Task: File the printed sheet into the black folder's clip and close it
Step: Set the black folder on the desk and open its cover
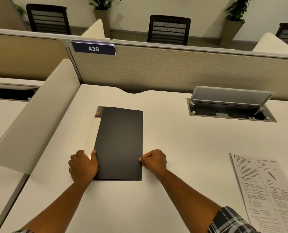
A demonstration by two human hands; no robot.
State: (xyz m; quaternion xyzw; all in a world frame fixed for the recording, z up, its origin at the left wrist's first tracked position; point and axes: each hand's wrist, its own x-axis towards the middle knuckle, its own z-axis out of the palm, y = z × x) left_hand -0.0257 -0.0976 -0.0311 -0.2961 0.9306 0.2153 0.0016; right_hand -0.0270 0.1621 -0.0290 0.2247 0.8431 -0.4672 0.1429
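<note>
You are at an office cubicle, looking down on a pale desk (pixel 173 148) with a fabric partition (pixel 173 69) across its far side and a blue number plate (pixel 94 48) at the partition's top left. Going from the left, your left hand (pixel 83 165) is curled around the near left edge of the black folder (pixel 119 143), thumb on the cover and fingers tucked at the pale spine strip; it looks like a hold rather than a rest. The folder lies closed and flat in the middle of the desk, its long axis running away from you, near to far, with the spine on the left and the free edge on the right. Your right hand (pixel 154 159) is curled at that free edge near the near corner, fingertips pinching or touching the cover's rim; you cannot tell from here whether the cover is lifted at all. Farther right an open cable hatch (pixel 230 106) sits at the far side. The printed sheet (pixel 264 190) lies flat at the near right of the desk, well apart from the folder and nearer your right hand. Since the cover hinges on the left, it should swing leftward when you lift it, and the sheet then has to come across from the right.
</note>
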